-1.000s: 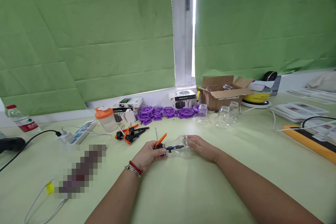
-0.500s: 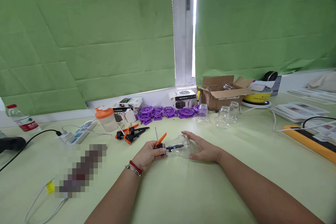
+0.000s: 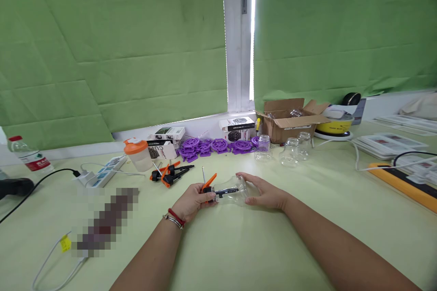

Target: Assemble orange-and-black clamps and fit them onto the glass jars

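Observation:
My left hand (image 3: 198, 201) is closed round a black pump head with an orange lever (image 3: 209, 182) and a thin metal spout. That pump head sits at the neck of a clear bottle (image 3: 233, 199), which lies on its side. Its black tube runs inside the bottle toward the base. My right hand (image 3: 264, 193) grips the wide base end, thumb and fingers on opposite sides. Farther back on the left lie several more black and orange pump heads (image 3: 170, 173). Clear bottles (image 3: 290, 154) stand upright behind my right hand.
Purple plastic wheel-like parts (image 3: 218, 146) line the wall beside white boxes (image 3: 237, 128). An open cardboard box (image 3: 290, 128) stands behind the bottles. To the left are an orange-lidded cup (image 3: 138, 154), a power strip (image 3: 108, 170) and cables; papers (image 3: 392, 143) lie at right.
Almost nothing differs. The spout and bottle have shifted very slightly, while both hands keep their hold.

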The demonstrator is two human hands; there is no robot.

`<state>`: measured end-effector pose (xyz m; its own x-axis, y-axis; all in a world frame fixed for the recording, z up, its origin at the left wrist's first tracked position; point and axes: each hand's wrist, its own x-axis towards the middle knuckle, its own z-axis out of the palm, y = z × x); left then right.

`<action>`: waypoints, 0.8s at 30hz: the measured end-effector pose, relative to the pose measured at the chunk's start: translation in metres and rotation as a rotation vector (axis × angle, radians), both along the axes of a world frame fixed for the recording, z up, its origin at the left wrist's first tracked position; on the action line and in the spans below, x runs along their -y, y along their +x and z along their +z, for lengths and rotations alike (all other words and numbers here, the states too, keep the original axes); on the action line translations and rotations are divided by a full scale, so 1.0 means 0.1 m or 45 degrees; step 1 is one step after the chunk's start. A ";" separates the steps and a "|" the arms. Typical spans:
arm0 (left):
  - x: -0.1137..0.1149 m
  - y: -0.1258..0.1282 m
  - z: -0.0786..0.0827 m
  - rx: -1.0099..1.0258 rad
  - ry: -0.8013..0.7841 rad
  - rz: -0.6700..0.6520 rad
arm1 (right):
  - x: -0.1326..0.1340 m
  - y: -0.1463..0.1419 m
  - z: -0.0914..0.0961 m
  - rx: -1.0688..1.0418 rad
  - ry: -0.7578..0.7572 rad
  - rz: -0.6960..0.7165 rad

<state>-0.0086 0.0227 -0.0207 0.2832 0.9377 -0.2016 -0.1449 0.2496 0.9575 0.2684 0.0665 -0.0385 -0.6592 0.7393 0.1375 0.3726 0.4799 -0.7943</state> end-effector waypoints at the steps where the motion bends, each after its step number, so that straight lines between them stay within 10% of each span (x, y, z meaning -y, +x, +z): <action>1: 0.00 0.00 0.00 0.002 -0.002 -0.002 | 0.00 -0.01 0.01 -0.007 0.009 0.003; 24: 0.00 -0.01 -0.01 0.012 -0.009 -0.026 | 0.10 -0.10 0.21 -0.014 0.117 0.048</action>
<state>-0.0094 0.0231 -0.0219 0.3041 0.9303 -0.2052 -0.1490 0.2592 0.9543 0.2582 0.0562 -0.0180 -0.6844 0.6980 0.2107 0.3446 0.5644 -0.7502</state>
